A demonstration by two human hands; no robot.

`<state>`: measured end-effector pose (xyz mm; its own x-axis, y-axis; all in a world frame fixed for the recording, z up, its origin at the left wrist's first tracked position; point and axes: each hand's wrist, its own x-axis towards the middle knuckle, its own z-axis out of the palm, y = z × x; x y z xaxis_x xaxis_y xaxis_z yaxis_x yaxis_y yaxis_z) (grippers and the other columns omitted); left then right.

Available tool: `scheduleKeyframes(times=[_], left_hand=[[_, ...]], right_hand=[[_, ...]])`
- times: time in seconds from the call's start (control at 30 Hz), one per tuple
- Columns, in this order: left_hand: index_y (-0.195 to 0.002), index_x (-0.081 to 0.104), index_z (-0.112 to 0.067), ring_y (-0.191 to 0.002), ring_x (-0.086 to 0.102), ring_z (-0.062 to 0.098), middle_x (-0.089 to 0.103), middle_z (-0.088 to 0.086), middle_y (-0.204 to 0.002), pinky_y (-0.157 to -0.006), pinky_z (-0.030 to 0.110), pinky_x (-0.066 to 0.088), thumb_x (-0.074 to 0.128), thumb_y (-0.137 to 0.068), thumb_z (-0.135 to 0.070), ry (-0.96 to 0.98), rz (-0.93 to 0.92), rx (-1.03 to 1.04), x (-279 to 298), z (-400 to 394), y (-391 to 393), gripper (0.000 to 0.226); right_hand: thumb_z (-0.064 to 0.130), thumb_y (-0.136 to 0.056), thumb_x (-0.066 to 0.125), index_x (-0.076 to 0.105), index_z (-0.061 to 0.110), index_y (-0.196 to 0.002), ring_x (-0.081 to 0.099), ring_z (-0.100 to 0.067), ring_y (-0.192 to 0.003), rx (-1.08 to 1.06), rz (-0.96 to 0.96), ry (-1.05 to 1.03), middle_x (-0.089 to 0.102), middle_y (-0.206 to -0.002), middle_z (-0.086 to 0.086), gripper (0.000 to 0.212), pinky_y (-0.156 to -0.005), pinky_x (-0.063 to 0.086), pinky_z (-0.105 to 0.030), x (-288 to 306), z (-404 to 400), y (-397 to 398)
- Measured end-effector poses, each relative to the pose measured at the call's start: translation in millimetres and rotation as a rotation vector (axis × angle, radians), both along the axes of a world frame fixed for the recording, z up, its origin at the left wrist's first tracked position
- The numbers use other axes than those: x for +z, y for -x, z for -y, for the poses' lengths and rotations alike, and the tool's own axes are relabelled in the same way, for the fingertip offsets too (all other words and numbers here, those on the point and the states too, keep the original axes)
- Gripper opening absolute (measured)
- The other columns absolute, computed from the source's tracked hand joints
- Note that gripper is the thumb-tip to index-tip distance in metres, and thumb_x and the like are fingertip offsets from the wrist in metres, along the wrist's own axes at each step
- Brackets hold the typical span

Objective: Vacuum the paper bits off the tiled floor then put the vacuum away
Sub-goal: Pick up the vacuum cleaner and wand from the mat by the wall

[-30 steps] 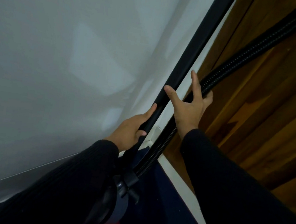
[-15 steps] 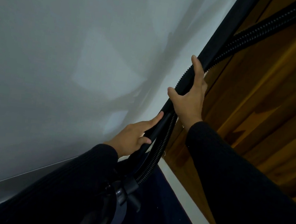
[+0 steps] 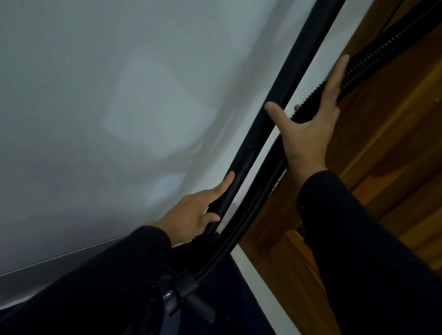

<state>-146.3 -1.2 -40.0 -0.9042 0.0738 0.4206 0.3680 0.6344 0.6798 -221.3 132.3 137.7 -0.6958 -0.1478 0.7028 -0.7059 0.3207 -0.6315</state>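
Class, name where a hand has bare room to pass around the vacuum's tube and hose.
Free: the strip of white wall between smooth black tube and ribbed black hose. Crowded: where both meet low down beside the left hand.

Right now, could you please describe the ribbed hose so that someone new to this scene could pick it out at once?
Start at the wooden door on the right, beside the white wall. Two black lines rise along the door's edge; the ribbed hose is the one nearer the wood, under the right hand. Unlike the smooth rigid tube that the left hand holds, it is corrugated and bends.
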Motion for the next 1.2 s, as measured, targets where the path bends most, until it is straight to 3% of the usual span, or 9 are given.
scheduleKeyframes(times=[0.23, 0.3, 0.4, 0.53, 0.63, 0.73, 0.83, 0.97, 1.2], left_hand=[[-0.139, -0.012, -0.057, -0.094, 0.059, 0.025, 0.061, 0.011, -0.104, -0.091, 0.029, 0.047, 0.054, -0.093, -0.015, 0.026, 0.002, 0.021, 1, -2, -1, 0.091], [-0.139, -0.013, -0.058, -0.096, 0.059, 0.026, 0.062, 0.012, -0.108, -0.092, 0.031, 0.048, 0.055, -0.093, -0.014, 0.020, 0.007, 0.031, -1, 1, -2, 0.093], [-0.139, -0.011, -0.059, -0.104, 0.059, 0.025, 0.061, 0.009, -0.120, -0.094, 0.026, 0.046, 0.055, -0.092, -0.013, -0.004, 0.012, 0.033, -1, 8, -4, 0.093], [-0.135, -0.013, -0.063, -0.106, 0.058, 0.025, 0.060, 0.008, -0.121, -0.096, 0.026, 0.044, 0.053, -0.092, -0.013, -0.006, 0.035, 0.011, 0, 10, -9, 0.094], [-0.137, -0.011, -0.062, -0.103, 0.059, 0.028, 0.061, 0.011, -0.118, -0.094, 0.027, 0.046, 0.053, -0.092, -0.012, -0.021, 0.040, 0.009, -1, 11, -8, 0.093], [-0.137, -0.010, -0.061, -0.101, 0.059, 0.021, 0.061, 0.003, -0.116, -0.091, 0.012, 0.040, 0.054, -0.093, -0.013, -0.023, 0.056, 0.011, -2, 11, -7, 0.091], [-0.136, -0.010, -0.064, -0.095, 0.053, 0.014, 0.054, -0.003, -0.113, -0.098, 0.019, 0.039, 0.054, -0.094, -0.014, -0.039, 0.126, -0.012, 2, 11, -9, 0.092], [-0.136, -0.007, -0.064, -0.127, 0.042, 0.008, 0.034, -0.010, -0.150, -0.107, 0.020, 0.028, 0.057, -0.092, -0.011, -0.113, 0.228, -0.051, 13, 8, -22, 0.094], [-0.144, -0.006, -0.050, -0.143, 0.024, 0.019, 0.023, -0.003, -0.156, -0.113, 0.026, 0.020, 0.062, -0.087, -0.042, -0.021, 0.554, -0.022, -1, 37, -80, 0.088]], right_hand=[[0.026, -0.071, 0.083, 0.042, 0.031, -0.141, 0.030, -0.019, -0.130, -0.006, -0.025, 0.026, 0.027, -0.144, -0.008, 0.081, -0.112, 0.031, -0.039, -12, 13, -5], [0.023, -0.073, 0.082, 0.042, 0.029, -0.141, 0.030, -0.013, -0.131, 0.046, -0.028, 0.034, 0.033, -0.146, 0.000, 0.079, -0.110, 0.028, -0.030, -9, 14, -4], [0.017, -0.073, 0.081, 0.030, 0.027, -0.150, 0.031, -0.017, -0.141, 0.221, -0.001, 0.083, 0.031, -0.145, 0.027, 0.092, -0.116, 0.030, -0.042, 1, 13, 2], [0.006, -0.074, 0.080, 0.025, 0.020, -0.152, 0.025, -0.012, -0.145, 0.290, 0.024, 0.057, 0.027, -0.156, 0.008, 0.097, -0.119, 0.026, -0.044, 5, 14, 6], [0.003, -0.075, 0.078, 0.028, 0.019, -0.151, 0.028, -0.011, -0.143, 0.294, 0.026, 0.079, 0.032, -0.150, 0.013, 0.093, -0.118, 0.028, -0.044, 2, 16, 8], [-0.001, -0.075, 0.076, 0.040, 0.021, -0.145, 0.036, -0.008, -0.138, 0.288, 0.039, 0.107, 0.040, -0.138, 0.021, 0.081, -0.114, 0.035, -0.042, 2, 18, 8], [-0.003, -0.075, 0.075, 0.051, 0.020, -0.136, 0.047, -0.011, -0.128, 0.276, 0.055, 0.136, 0.048, -0.128, 0.019, 0.069, -0.104, 0.046, -0.042, 2, 17, 6], [-0.003, -0.074, 0.075, 0.055, 0.019, -0.130, 0.053, -0.019, -0.122, 0.291, 0.036, 0.131, 0.052, -0.126, 0.010, 0.063, -0.097, 0.052, -0.044, 4, 16, -5], [-0.002, -0.076, 0.072, 0.053, 0.014, -0.132, 0.050, -0.016, -0.125, 0.277, 0.000, 0.110, 0.049, -0.129, 0.008, 0.062, -0.101, 0.049, -0.039, 8, 13, -34]])
